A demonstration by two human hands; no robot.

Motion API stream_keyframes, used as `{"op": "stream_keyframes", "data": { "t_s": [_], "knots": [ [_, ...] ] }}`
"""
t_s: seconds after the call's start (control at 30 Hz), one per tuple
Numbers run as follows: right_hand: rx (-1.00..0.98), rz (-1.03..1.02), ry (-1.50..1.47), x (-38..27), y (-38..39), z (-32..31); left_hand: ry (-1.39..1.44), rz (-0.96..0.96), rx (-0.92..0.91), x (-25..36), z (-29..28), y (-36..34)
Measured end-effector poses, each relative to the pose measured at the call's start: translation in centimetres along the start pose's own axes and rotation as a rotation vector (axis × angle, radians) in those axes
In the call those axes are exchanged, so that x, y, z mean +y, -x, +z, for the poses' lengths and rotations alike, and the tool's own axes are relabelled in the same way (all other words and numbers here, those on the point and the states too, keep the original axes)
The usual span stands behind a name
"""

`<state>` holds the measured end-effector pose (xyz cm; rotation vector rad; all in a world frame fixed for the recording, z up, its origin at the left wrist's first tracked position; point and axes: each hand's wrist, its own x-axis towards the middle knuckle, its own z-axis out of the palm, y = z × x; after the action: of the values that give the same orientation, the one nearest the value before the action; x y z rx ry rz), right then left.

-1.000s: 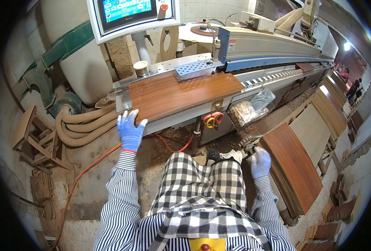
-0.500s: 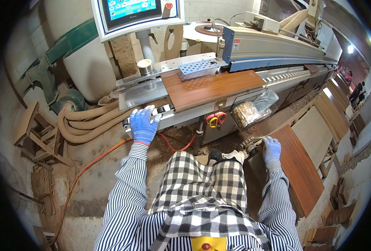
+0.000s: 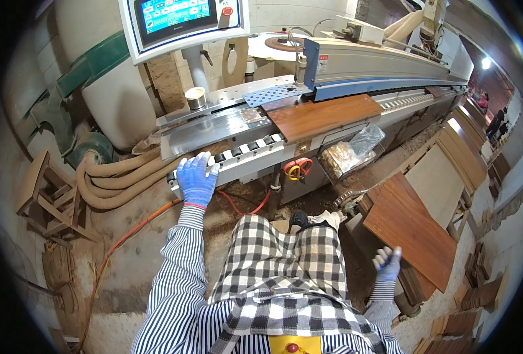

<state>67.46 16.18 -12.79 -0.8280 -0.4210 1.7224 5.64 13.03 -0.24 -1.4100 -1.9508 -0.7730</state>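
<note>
Board [image 3: 329, 120], brown: lies flat on the machine, near the perforated plate [image 3: 276, 94]; judged fed partway, not finished. Itemised from your left:

Left hand [image 3: 197, 177], gloved: at the end of the rail [image 3: 238, 168], fingers spread apart, gripping nothing visible. Your hands are well apart.

Counter [image 3: 205, 131], metal, with rollers [image 3: 236, 151]: exposed between your left hand and the board's left edge, giving sideways room.

Scissors [image 3: 297, 169], red and yellow: hanging below the board's near edge.

Basket [image 3: 358, 164], wire: beside the scissors, under that same edge, narrowing the space there.

Right hand [image 3: 387, 264], gloved: fingers loosely curled, thumb apart, by the top board's near edge; cannot tell whether yours touches or grips it.

Top board [image 3: 412, 230], brown: askew on the stack [image 3: 425, 285], edges out of line with those below.

Stack: several boards, judged left to do; floor shows between it and the basket, room for your right arm.
</note>
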Motion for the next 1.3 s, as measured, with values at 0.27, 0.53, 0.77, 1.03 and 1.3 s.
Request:
{"op": "stream_keyframes", "data": {
  "t_s": [0.27,0.53,0.77,1.03,1.3],
  "knots": [
    [0.522,-0.242,-0.025,-0.2,1.7,0.2,0.0,0.002,-0.007,0.1,0.0,0.0],
    [0.427,-0.229,-0.194,1.4,5.5,0.0,0.0,0.006,-0.042,-0.1,-0.3,0.0],
    [0.481,-0.365,-0.097,-1.0,6.7,-1.9,-0.002,0.042,-0.065,-0.4,-0.5,0.5],
    [0.05,-0.239,-0.108,0.6,6.1,2.1,0.105,0.063,-0.163,0.8,-3.8,2.2],
    [-0.263,-0.054,0.091,5.7,0.4,20.2,0.277,0.253,-0.32,7.3,-10.2,4.6]
  ]
}}
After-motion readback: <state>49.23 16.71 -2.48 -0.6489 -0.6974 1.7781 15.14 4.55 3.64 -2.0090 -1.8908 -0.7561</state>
